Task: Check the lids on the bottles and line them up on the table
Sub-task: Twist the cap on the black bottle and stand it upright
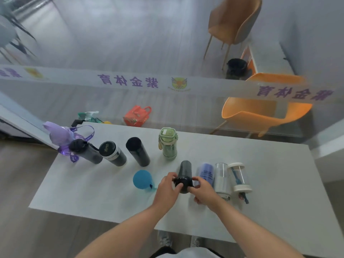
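1. Furthest left, at the table's [270,192] far corner, a purple bottle [59,135] with a strap stands touching a dark grey bottle [87,151] with a black lid.
2. Next come a black flask [112,153] with a silver band and a plain black tumbler [138,151], both upright and a little apart.
3. A green bottle [168,144] stands alone farther back.
4. A blue-topped bottle [142,179] sits just left of the hands.
5. The left hand [166,190] has its fingers curled round the black lid [183,182] of a dark bottle [186,168], thumb on top.
6. That bottle points away from the person, lid nearest them; whether it rests on the table cannot be told.
7. The right hand [203,190] pinches the same lid from the other side between thumb and bent fingers.
8. Just beside it lie a blue bottle [205,171], a clear bottle [221,177] and a white-capped clear bottle [239,176], side by side.
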A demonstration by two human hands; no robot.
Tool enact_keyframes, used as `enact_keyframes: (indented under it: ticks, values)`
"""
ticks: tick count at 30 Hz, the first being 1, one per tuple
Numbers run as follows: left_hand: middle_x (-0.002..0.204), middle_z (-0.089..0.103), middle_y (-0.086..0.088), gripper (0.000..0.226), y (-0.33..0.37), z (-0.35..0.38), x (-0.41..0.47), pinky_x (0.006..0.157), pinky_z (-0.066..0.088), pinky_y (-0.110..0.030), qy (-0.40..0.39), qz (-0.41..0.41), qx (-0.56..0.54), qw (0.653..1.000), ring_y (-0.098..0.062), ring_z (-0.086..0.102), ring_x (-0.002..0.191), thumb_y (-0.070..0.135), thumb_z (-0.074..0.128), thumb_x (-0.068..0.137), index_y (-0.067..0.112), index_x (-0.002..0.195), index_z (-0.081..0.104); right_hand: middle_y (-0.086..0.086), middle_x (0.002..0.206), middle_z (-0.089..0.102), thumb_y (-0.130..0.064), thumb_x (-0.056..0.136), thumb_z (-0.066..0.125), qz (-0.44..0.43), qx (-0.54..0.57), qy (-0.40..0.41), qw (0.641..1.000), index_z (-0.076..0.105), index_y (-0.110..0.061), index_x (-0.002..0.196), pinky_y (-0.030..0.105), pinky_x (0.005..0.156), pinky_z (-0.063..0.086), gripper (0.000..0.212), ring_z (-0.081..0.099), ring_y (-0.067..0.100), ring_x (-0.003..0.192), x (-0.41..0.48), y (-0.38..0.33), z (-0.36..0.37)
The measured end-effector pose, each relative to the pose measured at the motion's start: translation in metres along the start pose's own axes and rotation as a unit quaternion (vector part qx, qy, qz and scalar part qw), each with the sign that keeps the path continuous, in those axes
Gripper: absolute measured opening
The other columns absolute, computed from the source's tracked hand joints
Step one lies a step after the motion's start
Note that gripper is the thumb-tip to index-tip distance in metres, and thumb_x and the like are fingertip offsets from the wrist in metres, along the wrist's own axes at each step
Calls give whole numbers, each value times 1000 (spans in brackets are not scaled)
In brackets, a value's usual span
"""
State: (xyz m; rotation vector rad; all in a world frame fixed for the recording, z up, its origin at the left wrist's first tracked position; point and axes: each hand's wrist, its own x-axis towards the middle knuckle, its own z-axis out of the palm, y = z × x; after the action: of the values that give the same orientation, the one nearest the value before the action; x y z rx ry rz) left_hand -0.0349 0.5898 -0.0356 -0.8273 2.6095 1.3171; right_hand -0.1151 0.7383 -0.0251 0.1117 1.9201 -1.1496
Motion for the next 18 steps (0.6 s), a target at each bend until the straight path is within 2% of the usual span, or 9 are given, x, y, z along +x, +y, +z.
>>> enact_keyframes:
  ticks: [3,7,10,12,14,18]
  values:
    - [112,60,3,27,10,-11,6,84,44,-24,19,31,3,999,-14,57,98,31,62,93,31,117,50,7,90,70,-23,90,65,-10,23,4,1000,55,-22,125,26,49,43,36,53,14,45,-4,-13,-3]
    - [120,59,2,28,22,-21,14,86,39,-21,32,61,15,998,-11,54,99,29,57,96,29,124,53,7,89,70,-23,94,63,-17,53,28,998,58,-20,123,26,52,44,30,53,13,44,-1,-27,-1]
    - [132,48,2,29,24,-28,18,86,42,-18,26,84,52,995,-12,56,100,30,54,98,28,127,54,6,90,69,-16,95,60,-30,50,46,997,59,-15,126,27,52,44,31,56,15,47,4,-32,4]
    - [137,40,2,30,22,-30,20,88,50,-22,30,89,87,992,-15,60,101,31,53,99,28,128,52,10,97,70,-16,95,60,-33,52,44,997,59,-15,127,28,53,44,32,57,17,51,3,-32,7]
    - [136,41,3,30,23,-32,18,87,53,-29,37,93,127,987,-17,58,103,31,50,99,28,129,51,13,107,72,-17,96,60,-35,60,34,997,57,-17,128,28,53,46,32,58,17,54,2,-32,10]
    - [127,45,-2,28,25,-33,17,92,49,-32,44,92,128,987,-20,50,108,24,48,99,24,126,53,7,105,71,-13,97,60,-38,114,19,993,56,-19,129,25,53,47,33,57,15,54,1,-32,18]
